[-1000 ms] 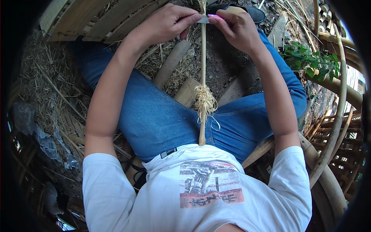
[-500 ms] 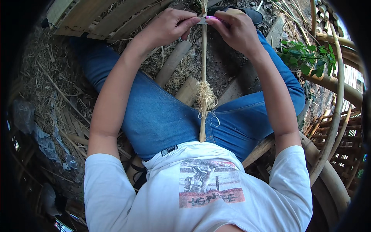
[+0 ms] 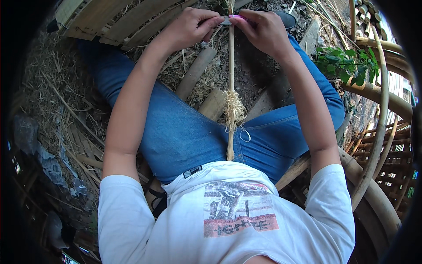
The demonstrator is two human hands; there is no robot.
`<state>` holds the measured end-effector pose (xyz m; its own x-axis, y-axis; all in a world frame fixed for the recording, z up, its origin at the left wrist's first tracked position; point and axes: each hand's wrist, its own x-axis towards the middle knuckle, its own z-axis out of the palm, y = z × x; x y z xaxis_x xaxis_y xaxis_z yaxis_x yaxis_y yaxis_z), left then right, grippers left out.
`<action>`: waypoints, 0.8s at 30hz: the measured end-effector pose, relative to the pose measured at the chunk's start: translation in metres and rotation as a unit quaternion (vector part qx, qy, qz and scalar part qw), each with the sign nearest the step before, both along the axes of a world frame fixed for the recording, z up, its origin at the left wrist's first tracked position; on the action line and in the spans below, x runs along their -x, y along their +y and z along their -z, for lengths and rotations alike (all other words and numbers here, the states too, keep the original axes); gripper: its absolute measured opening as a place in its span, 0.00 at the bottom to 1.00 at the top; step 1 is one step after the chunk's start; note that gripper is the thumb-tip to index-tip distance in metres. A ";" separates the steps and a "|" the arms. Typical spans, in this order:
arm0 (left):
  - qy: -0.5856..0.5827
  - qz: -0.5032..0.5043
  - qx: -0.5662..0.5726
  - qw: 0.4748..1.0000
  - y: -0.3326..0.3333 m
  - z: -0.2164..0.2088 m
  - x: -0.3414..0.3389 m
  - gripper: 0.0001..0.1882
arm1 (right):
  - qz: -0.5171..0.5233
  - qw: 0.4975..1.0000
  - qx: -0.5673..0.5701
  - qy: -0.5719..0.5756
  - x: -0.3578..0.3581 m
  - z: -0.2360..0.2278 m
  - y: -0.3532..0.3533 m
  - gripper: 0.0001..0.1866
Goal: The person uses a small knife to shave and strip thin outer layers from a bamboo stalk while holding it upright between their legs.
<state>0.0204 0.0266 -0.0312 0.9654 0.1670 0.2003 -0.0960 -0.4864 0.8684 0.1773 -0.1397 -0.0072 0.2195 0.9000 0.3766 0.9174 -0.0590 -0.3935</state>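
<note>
A long, pale bamboo stick (image 3: 231,61) runs away from my waist between my legs, its near end against my jeans at the shirt hem. A small metal blade (image 3: 226,21) lies across its far part. My left hand (image 3: 191,28) pinches one end of that blade, fingers closed. The other end, where a bit of pink shows, is in the closed fingers of my right hand (image 3: 266,33). Curly shavings (image 3: 235,108) cling in a tuft around the stick's nearer part, with a thin loop hanging to its right. The stick's far end is cut off by the picture's upper edge.
Wooden slats (image 3: 127,22) stand at the far left. Cut bamboo pieces (image 3: 195,72) lie on the straw-strewn ground between my legs. A leafy green plant (image 3: 349,64) and curved bamboo poles (image 3: 380,110) are on the right. Crumpled plastic (image 3: 50,160) lies at left.
Both hands and the blade have shifted slightly farther along the stick, away from me. The grip of each hand stays the same, and the shavings tuft remains in place on the stick.
</note>
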 end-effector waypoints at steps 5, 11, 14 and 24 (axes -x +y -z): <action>0.006 0.034 -0.038 0.999 -0.019 -0.002 0.023 0.11 | -0.076 0.985 0.105 0.112 0.021 -0.012 -0.029 0.12; 0.016 0.021 -0.060 0.998 -0.015 -0.008 0.020 0.12 | -0.077 0.983 0.098 0.134 0.016 -0.019 -0.021 0.10; 0.026 -0.020 -0.027 0.999 -0.009 -0.001 0.009 0.13 | -0.103 0.991 0.055 0.068 -0.003 -0.012 -0.005 0.12; 0.033 0.028 0.000 0.999 -0.031 -0.001 0.029 0.13 | -0.093 0.976 0.145 0.134 0.024 -0.023 -0.034 0.10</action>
